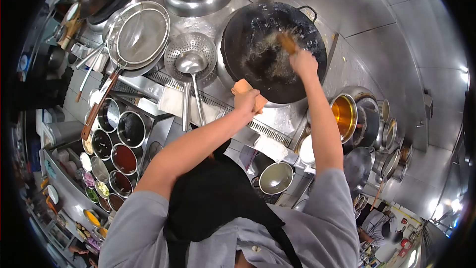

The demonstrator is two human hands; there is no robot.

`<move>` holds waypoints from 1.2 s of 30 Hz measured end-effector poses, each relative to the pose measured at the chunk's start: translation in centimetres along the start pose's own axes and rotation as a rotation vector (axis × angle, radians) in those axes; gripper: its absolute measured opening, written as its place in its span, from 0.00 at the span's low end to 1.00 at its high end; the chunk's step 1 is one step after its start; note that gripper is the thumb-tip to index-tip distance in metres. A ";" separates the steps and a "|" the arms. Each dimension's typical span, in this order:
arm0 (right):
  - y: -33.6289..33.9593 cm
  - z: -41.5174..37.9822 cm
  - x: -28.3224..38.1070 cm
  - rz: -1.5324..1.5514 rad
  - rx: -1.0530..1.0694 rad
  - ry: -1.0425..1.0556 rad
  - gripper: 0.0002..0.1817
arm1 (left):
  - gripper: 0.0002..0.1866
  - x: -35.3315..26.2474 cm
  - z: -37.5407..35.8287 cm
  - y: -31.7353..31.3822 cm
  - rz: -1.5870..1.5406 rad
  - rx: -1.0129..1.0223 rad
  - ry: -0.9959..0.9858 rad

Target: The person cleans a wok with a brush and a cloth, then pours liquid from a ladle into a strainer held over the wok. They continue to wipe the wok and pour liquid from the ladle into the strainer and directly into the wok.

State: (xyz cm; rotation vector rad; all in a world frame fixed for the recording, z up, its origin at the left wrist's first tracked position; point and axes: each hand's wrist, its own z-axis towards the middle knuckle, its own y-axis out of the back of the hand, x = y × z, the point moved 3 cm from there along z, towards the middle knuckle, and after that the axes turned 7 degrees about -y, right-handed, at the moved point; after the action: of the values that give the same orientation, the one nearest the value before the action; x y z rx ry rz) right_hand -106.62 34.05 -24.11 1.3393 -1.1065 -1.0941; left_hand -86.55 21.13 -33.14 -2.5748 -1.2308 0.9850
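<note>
A large black wok (270, 54) with water moving in its bowl sits on the steel range. My left hand (246, 101) is closed around a folded orange cloth (243, 87) at the wok's near-left rim; whether it also grips a handle underneath is hidden. Over the wok's right side, my right hand (303, 63) is closed on a brown scrubbing brush (286, 42), probably bamboo, blurred by motion. Its head reaches down into the wet, streaked middle of the wok. A loop handle (308, 14) stands out on the wok's far side.
To the left lie a perforated strainer (184, 49) with a steel ladle (192, 62) on it, and wire-mesh sieves (140, 34). Sauce pots (124, 159) crowd the lower left. A pot of amber oil (344, 115) stands right of my arm. Another person (379, 226) is at lower right.
</note>
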 end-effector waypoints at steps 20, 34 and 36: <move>-0.2 -11.6 -2.5 -0.111 0.151 0.080 0.17 | 0.11 1.8 2.6 0.6 0.098 0.003 -0.161; 1.9 -21.4 -10.3 0.483 0.397 -0.001 0.31 | 0.15 -4.4 -4.1 5.6 0.430 0.070 -0.610; 5.2 -22.3 -15.4 0.348 0.174 -0.100 0.29 | 0.17 -5.2 -6.4 5.2 0.466 0.110 -0.702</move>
State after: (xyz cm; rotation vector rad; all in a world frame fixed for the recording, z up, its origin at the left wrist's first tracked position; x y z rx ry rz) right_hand -87.24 52.54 -17.41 1.1756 -1.4732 -0.8291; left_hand -81.73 14.90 -27.42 -2.5500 -0.6162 2.1065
